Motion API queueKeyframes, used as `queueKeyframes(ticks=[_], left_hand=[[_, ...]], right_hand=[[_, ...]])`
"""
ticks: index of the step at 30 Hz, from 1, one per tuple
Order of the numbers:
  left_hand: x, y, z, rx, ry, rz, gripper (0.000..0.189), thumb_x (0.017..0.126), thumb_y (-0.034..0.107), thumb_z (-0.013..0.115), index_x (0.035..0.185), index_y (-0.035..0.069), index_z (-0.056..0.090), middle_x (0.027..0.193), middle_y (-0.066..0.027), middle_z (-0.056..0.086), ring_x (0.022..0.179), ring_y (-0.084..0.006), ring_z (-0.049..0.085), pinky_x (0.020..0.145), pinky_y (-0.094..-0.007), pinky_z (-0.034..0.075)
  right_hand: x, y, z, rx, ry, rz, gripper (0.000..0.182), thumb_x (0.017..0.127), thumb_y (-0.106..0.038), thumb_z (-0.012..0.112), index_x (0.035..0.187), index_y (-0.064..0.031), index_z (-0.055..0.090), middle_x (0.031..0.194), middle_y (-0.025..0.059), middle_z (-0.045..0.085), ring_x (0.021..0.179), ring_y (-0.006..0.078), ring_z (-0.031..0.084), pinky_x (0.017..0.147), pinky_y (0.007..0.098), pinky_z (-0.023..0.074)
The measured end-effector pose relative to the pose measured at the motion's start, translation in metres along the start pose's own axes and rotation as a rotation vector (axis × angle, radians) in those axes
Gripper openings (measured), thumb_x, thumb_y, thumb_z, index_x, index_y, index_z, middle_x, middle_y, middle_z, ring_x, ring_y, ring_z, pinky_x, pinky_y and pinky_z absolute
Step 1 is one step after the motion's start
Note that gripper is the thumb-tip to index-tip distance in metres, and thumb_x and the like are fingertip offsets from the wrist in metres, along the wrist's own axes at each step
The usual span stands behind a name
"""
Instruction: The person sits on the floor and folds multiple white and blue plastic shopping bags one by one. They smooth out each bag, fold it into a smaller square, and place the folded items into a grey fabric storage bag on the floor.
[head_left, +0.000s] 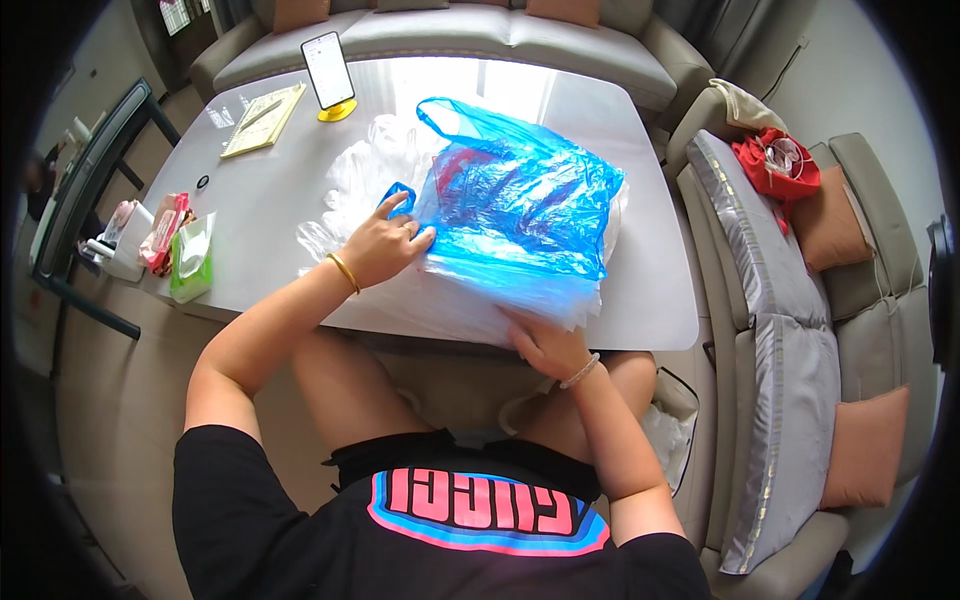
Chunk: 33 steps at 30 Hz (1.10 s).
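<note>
A blue translucent plastic bag (525, 202) lies spread on the table over a pile of clear and white plastic bags (367, 165); something red shows through it. My left hand (390, 240) rests at its left edge, fingers spread, beside a small blue loop that is probably a bag handle. My right hand (544, 341) is at the near edge of the pile, with its fingertips under or behind blurred clear plastic, so its grip is hidden.
A phone (328, 71) on a yellow stand and a notepad (259, 131) with a pen lie at the table's far left. Tissue packs (193, 259) and a white holder (127, 244) stand at the left edge. Sofas border the far and right sides; an open bag (671, 435) stands below right.
</note>
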<state>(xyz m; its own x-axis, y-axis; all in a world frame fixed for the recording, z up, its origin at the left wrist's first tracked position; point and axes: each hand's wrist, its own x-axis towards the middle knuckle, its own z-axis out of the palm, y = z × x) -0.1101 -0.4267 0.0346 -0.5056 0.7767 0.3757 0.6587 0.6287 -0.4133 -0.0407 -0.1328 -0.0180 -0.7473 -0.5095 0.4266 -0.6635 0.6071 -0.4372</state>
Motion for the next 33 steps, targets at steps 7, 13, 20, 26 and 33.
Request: queueKeyframes(ticks=[7, 13, 20, 26, 33], left_hand=[[-0.004, 0.011, -0.051, 0.121, -0.081, -0.056, 0.020, 0.076, 0.009, 0.052, 0.095, 0.006, 0.059, 0.080, -0.0102, 0.061, 0.085, -0.0211, 0.061, 0.104, -0.0445, 0.027], [-0.041, 0.036, -0.047, 0.082, -0.177, -0.088, 0.025, 0.077, 0.012, 0.048, 0.098, 0.002, 0.060, 0.086, -0.0167, 0.064, 0.087, -0.0255, 0.061, 0.104, -0.0463, 0.026], [-0.022, 0.037, -0.093, -0.189, -0.520, -0.257, 0.066, 0.068, 0.055, 0.063, 0.103, -0.001, 0.058, 0.105, -0.0160, 0.060, 0.101, -0.0278, 0.055, 0.101, -0.0458, 0.027], [0.086, 0.005, -0.062, -0.021, -0.320, -0.282, 0.063, 0.079, 0.055, 0.050, 0.120, 0.007, 0.051, 0.124, -0.0141, 0.049, 0.118, -0.0272, 0.043, 0.100, -0.0499, 0.025], [0.020, -0.024, 0.025, -0.199, -0.683, -0.788, 0.071, 0.079, 0.066, 0.037, 0.140, 0.035, 0.018, 0.148, -0.0074, 0.012, 0.134, -0.0397, 0.009, 0.096, -0.0690, 0.013]], right_hand=[[-0.012, 0.012, 0.003, -0.211, 0.128, -0.143, 0.020, 0.081, -0.023, 0.054, 0.090, -0.0090, 0.063, 0.100, 0.0127, 0.057, 0.091, 0.0324, 0.051, 0.084, 0.0464, 0.0365], [-0.028, 0.030, -0.009, 0.634, 0.243, 0.289, 0.019, 0.079, -0.015, 0.046, 0.079, -0.0047, 0.061, 0.085, 0.0120, 0.060, 0.083, 0.0299, 0.054, 0.080, 0.0383, 0.0404], [0.049, -0.011, -0.082, -0.023, 0.440, 0.140, 0.023, 0.078, -0.023, 0.056, 0.088, -0.0022, 0.061, 0.102, 0.0172, 0.059, 0.096, 0.0305, 0.053, 0.087, 0.0367, 0.0386], [0.137, -0.019, -0.038, -0.509, -0.075, 0.068, 0.076, 0.071, -0.058, 0.060, 0.130, -0.0133, 0.042, 0.141, 0.0201, 0.023, 0.133, 0.0347, 0.016, 0.103, 0.0566, 0.0097], [0.124, 0.022, 0.038, -0.449, -0.369, 0.141, 0.091, 0.069, -0.072, 0.049, 0.140, -0.0212, 0.024, 0.147, 0.0181, 0.009, 0.134, 0.0396, 0.007, 0.101, 0.0628, 0.0041]])
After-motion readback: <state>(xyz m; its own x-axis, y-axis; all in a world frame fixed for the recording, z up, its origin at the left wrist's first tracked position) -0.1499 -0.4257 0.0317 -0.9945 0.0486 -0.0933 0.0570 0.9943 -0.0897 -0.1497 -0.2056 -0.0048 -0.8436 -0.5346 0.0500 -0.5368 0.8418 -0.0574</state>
